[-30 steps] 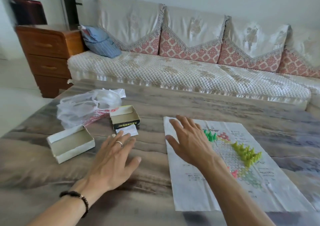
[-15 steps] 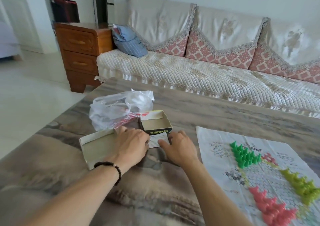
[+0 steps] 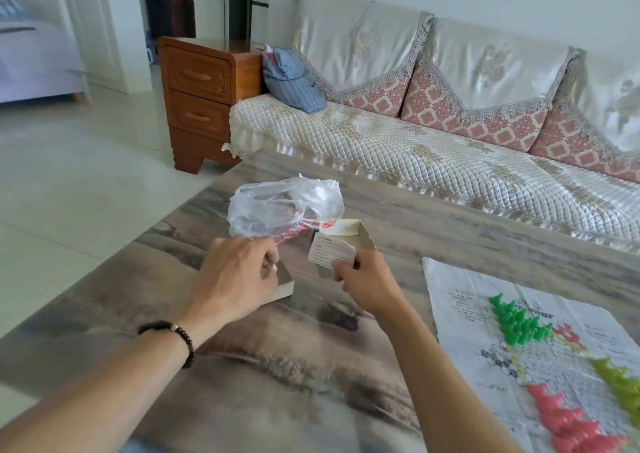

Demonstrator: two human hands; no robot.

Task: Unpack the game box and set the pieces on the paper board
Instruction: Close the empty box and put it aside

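The right hand (image 3: 367,284) is pinching a small printed white paper slip (image 3: 330,253); the left hand (image 3: 239,276) is gripping the shallow white cardboard box tray (image 3: 284,288), bare marbled table (image 3: 277,366) lying nearer.

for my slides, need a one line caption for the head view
Right hand pinches a small leaflet, left hand grips a box half, pieces stand on the paper board.

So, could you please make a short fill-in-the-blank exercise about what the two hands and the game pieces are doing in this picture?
1. The right hand pinches a small printed ____ in front of the open box tray.
2. The left hand grips the other box half, which lies nearest the crumpled ____ bag.
3. Green pieces, yellow-green pieces and ____ pieces stand on the paper board.

Missing words: card; plastic; pink
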